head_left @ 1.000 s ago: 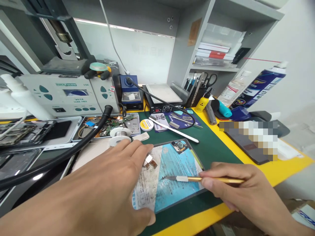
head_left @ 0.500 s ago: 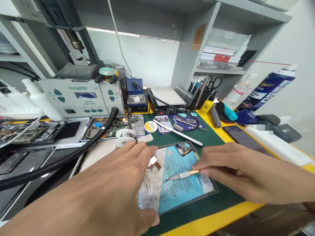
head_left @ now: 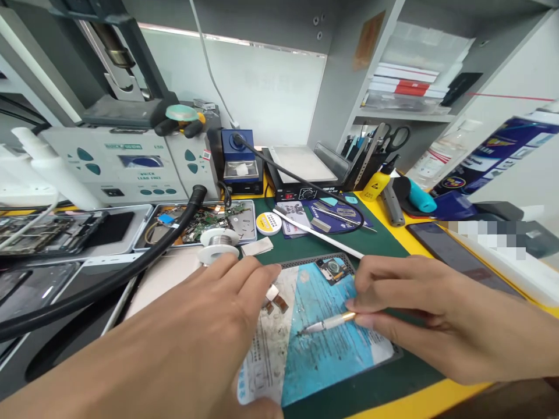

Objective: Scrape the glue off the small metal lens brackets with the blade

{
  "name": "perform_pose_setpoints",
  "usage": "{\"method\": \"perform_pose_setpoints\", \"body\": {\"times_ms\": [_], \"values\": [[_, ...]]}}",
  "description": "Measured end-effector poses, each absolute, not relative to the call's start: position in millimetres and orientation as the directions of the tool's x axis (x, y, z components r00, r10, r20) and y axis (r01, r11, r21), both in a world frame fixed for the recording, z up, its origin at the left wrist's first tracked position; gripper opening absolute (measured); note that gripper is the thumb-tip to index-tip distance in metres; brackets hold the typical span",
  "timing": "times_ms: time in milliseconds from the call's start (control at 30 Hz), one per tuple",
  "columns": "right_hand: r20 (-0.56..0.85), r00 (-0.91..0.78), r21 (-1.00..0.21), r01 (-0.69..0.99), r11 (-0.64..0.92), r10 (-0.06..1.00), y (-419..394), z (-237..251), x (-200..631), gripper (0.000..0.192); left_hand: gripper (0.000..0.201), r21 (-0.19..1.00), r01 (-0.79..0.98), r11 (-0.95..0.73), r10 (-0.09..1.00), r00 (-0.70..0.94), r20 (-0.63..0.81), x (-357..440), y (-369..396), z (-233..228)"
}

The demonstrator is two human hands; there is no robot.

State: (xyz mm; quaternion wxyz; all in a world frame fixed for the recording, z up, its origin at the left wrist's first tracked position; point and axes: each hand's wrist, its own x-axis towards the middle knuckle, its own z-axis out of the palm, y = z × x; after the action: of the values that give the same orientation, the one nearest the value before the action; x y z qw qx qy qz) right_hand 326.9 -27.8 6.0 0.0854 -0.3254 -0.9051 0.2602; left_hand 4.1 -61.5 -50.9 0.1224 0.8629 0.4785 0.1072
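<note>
My left hand (head_left: 183,343) lies flat over the left side of an opened phone (head_left: 323,343) whose blue, worn label faces up on the green mat (head_left: 384,250). Its fingertips rest beside a small metal part with flex connectors (head_left: 275,297). My right hand (head_left: 432,317) grips a gold-handled craft knife (head_left: 327,323), with the blade tip touching the blue surface near the middle. A camera module (head_left: 334,269) sits at the phone's top right corner.
A black hose (head_left: 131,262) crosses the left side. Behind are a tray of circuit boards (head_left: 196,224), a solder spool (head_left: 217,238), a soldering station (head_left: 126,166), a hot plate (head_left: 301,169), a white stylus (head_left: 314,233), a tool holder (head_left: 371,157), a dark phone (head_left: 458,256) and a spray can (head_left: 498,154).
My right hand has swung in from the lower right and now reaches across the phone's right side; the knife points more steeply leftward. My left hand has stayed on the phone.
</note>
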Motion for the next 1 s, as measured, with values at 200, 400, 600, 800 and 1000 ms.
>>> {"method": "perform_pose_setpoints", "body": {"times_ms": [200,400,600,800,1000], "values": [[0.022,-0.775,-0.52,0.531,0.67,0.631,-27.9,1.3,326.5,0.012,0.093,0.265,0.803,-0.535,0.839,0.541,0.055,16.7,-59.1,-40.2],[0.052,-0.785,-0.508,0.511,0.693,0.618,-29.9,2.0,324.3,0.015,0.092,0.31,0.796,-0.521,0.841,0.54,0.028,20.5,-58.3,-37.0],[0.086,-0.8,-0.496,0.482,0.723,0.593,-32.0,2.9,321.2,0.015,0.096,0.286,0.84,-0.46,0.867,0.495,-0.057,18.1,-62.1,-35.7],[0.079,-0.799,-0.49,0.49,0.721,0.597,-32.5,3.7,321.3,0.018,0.094,0.305,0.847,-0.436,0.856,0.495,-0.151,25.2,-59.8,-23.3],[0.086,-0.804,-0.479,0.485,0.732,0.589,-34.6,2.1,316.1,0.015,0.09,0.305,0.828,-0.47,0.845,0.522,-0.117,25.5,-57.4,-25.4]]}}
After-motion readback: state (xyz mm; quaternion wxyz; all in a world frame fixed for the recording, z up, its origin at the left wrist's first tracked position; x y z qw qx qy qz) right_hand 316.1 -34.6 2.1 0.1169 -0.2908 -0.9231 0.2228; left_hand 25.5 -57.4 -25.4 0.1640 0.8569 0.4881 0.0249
